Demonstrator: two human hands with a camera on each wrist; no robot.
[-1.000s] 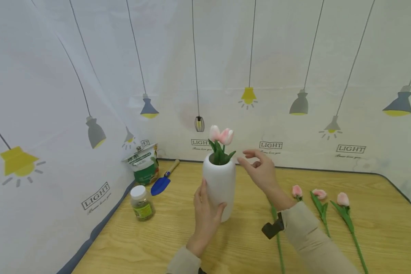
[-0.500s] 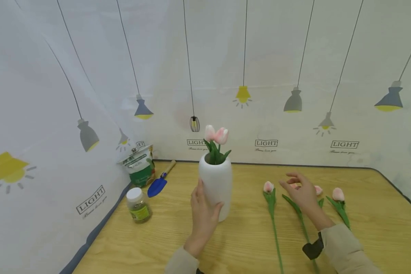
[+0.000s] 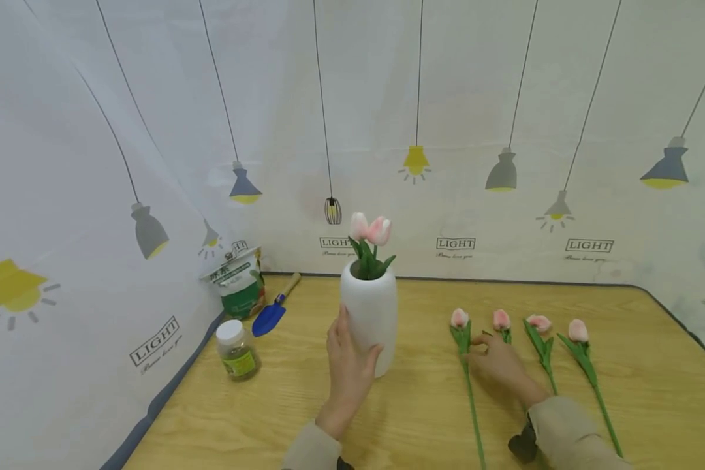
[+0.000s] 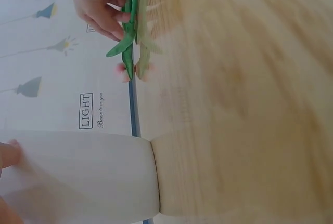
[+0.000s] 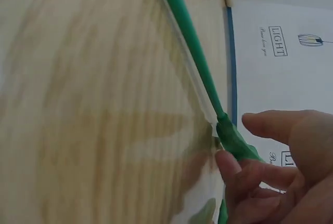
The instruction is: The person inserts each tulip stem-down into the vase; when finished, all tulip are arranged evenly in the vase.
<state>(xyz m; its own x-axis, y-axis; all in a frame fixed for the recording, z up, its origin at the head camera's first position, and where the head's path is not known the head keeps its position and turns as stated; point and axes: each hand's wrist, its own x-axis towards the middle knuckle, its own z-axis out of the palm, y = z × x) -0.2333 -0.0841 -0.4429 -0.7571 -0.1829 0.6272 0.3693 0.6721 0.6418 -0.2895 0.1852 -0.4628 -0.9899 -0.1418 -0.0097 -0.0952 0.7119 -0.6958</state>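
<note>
Head view. From my distant station I see the left hand (image 3: 351, 375) curled round the side of a tall, smooth white vase (image 3: 371, 316), which stands on the wood-grain surface (image 3: 423, 418) with two pink-and-white artificial tulips (image 3: 379, 231) in its mouth. I read this hold as a brace against tipping. To the right, four pink tulips with green stems lie in a spaced row, heads outward, presumably so each can be taken singly. The right hand (image 3: 502, 365) is low beside the leftmost tulip (image 3: 463, 343). A white-lidded clear jar (image 3: 239, 352), a blue-bladed trowel (image 3: 270, 318) and a green-and-white bag (image 3: 243, 287) sit left, apart from the flowers. Wood grain shows between vase and row, giving me lateral room; the dark-trimmed far edge, against the lamp-printed sheet (image 3: 458, 196), limits outward travel.

Left wrist view. The vase's base meets the surface; only parts of the left hand's digits show against its wall. The right hand is near the green stems.

Right wrist view. Thumb and fingers are parted moderately, with a green leaf between them; I see no closed pinch, and cannot tell whether a fingertip touches it.
</note>
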